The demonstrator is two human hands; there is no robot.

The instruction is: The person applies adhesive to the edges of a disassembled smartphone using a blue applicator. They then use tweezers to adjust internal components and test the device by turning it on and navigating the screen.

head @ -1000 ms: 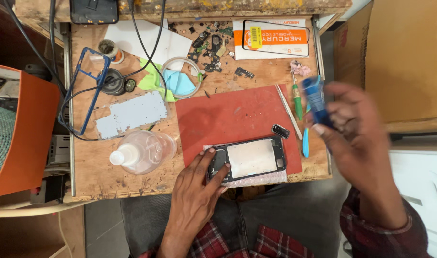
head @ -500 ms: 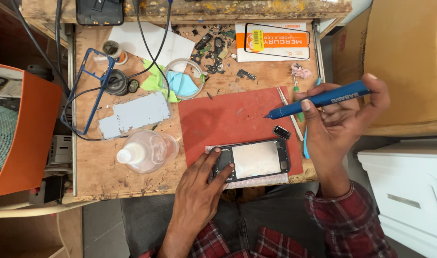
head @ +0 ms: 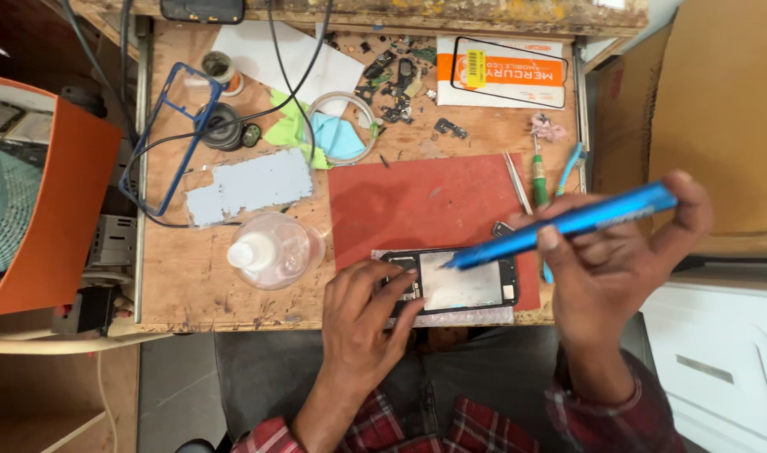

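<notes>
An opened phone (head: 459, 283) lies flat at the front edge of a red work mat (head: 417, 205), on a strip of bubble wrap. My left hand (head: 362, 319) rests on the phone's left end, fingers pressing it down. My right hand (head: 614, 268) grips a long blue pen-shaped tool (head: 564, 226) held at a slant, its tip touching the upper middle of the phone.
On the wooden bench (head: 190, 285): a clear squat bottle (head: 270, 249), a pale blue plate (head: 249, 184), a blue phone frame (head: 161, 134), cables, cloths, small parts, tweezers, a green-handled screwdriver (head: 538, 172), a packaged screen (head: 501, 71). An orange box (head: 52, 210) stands left, cardboard right.
My right hand swung in from the right with the blue tool and lowered its tip onto the phone. My left hand stayed on the phone's left end.
</notes>
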